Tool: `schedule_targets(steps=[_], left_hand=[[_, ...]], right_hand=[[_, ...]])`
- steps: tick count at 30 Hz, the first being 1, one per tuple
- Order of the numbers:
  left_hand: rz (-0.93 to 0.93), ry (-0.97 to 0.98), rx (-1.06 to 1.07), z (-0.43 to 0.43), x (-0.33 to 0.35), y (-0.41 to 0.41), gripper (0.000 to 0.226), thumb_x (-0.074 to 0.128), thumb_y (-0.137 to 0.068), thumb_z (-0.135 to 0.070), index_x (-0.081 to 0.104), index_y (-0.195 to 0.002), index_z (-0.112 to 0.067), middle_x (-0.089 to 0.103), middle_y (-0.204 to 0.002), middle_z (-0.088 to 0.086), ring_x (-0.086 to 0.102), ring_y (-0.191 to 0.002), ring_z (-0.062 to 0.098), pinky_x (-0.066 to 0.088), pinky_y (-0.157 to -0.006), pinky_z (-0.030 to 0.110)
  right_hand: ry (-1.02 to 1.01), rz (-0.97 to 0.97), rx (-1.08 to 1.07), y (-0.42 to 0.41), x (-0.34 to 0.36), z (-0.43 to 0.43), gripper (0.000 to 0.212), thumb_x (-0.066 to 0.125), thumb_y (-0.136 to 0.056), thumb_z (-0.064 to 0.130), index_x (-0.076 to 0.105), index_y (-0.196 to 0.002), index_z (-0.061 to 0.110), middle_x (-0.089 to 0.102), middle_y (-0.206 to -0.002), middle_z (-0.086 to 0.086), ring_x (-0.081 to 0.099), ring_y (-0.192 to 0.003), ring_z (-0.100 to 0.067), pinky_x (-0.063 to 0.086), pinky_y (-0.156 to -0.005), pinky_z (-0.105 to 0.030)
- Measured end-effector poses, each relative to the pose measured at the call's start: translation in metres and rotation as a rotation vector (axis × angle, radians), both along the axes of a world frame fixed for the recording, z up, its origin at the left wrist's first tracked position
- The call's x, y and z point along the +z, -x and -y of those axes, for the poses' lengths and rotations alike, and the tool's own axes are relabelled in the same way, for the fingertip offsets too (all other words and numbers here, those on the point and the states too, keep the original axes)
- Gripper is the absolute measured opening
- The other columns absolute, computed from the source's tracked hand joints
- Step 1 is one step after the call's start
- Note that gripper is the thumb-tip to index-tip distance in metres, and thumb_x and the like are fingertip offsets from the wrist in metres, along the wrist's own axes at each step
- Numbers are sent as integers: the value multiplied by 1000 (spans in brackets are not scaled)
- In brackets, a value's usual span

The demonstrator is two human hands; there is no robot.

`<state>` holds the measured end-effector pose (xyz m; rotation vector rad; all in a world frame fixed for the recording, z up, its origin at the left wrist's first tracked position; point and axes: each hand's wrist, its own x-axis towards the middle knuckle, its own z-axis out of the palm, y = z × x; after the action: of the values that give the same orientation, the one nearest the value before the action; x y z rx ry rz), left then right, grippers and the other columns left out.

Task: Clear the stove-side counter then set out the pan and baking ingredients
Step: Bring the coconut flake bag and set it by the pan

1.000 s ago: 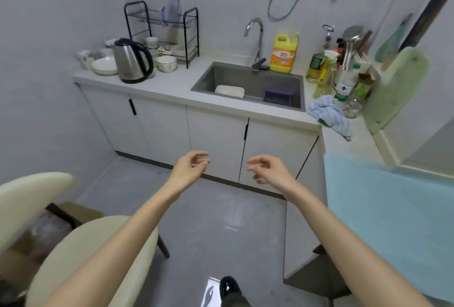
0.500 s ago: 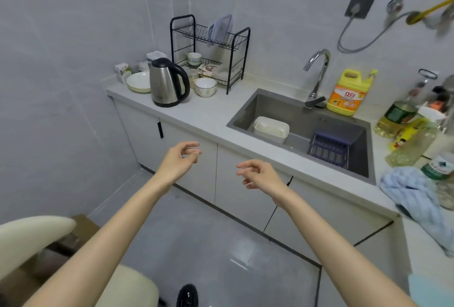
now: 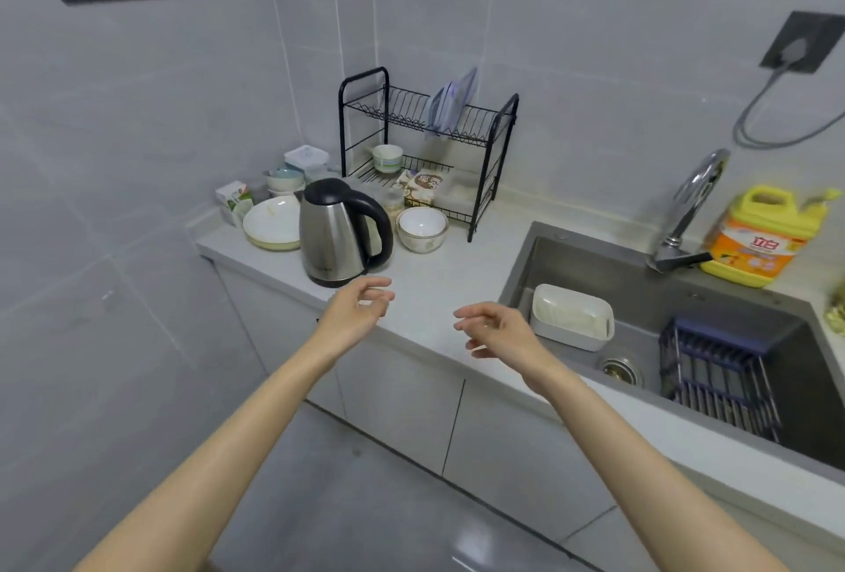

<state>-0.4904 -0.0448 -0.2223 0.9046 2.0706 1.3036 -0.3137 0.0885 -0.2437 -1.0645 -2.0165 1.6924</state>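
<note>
My left hand (image 3: 354,313) hovers over the front edge of the grey counter (image 3: 439,283), just in front of a steel kettle (image 3: 336,233) with a black handle. It holds nothing and its fingers are loosely curled apart. My right hand (image 3: 496,329) hangs over the counter edge beside the sink (image 3: 640,297), also empty with fingers apart. Behind the kettle stand a cream plate (image 3: 270,219), a white bowl (image 3: 421,228), stacked bowls (image 3: 284,181) and a small carton (image 3: 233,201). No pan or stove shows in this view.
A black two-tier dish rack (image 3: 425,150) holds a cup, plates and packets. In the sink lie a white rectangular dish (image 3: 571,316) and a dark drainer basket (image 3: 718,374). A tap (image 3: 690,210) and a yellow detergent bottle (image 3: 759,237) stand behind it. Cabinet doors run below.
The view has swung left and closer to the counter. Both hands have moved forward from above the floor to the counter edge near the kettle, still empty.
</note>
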Motion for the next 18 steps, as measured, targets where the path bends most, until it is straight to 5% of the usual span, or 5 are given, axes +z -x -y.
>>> schedule_targets(steps=[6, 12, 18], left_hand=[[-22, -25, -53, -63, 9, 79, 29, 52, -95, -18, 57, -124, -18, 67, -111, -4, 62, -101, 12, 49, -87, 25], [-82, -81, -94, -141, 16, 148, 28, 54, -94, -11, 58, -121, -15, 67, -106, -5, 62, -88, 7, 48, -83, 17], [-194, -38, -163, -221, 36, 214, 29, 53, -95, -18, 56, -123, -22, 62, -111, -10, 59, -100, 3, 46, -80, 12]], right_hand=[[-47, -29, -14, 86, 4, -65, 16, 56, -93, 12, 67, -101, 22, 69, -105, -6, 63, -74, -15, 55, -79, -33], [-79, -80, -57, 163, -1, -135, 16, 57, -92, 10, 67, -102, 17, 66, -104, -7, 63, -74, -16, 55, -73, -29], [-66, -91, -91, 233, -8, -206, 18, 57, -92, 8, 67, -107, 11, 66, -103, -8, 61, -71, -14, 53, -66, -22]])
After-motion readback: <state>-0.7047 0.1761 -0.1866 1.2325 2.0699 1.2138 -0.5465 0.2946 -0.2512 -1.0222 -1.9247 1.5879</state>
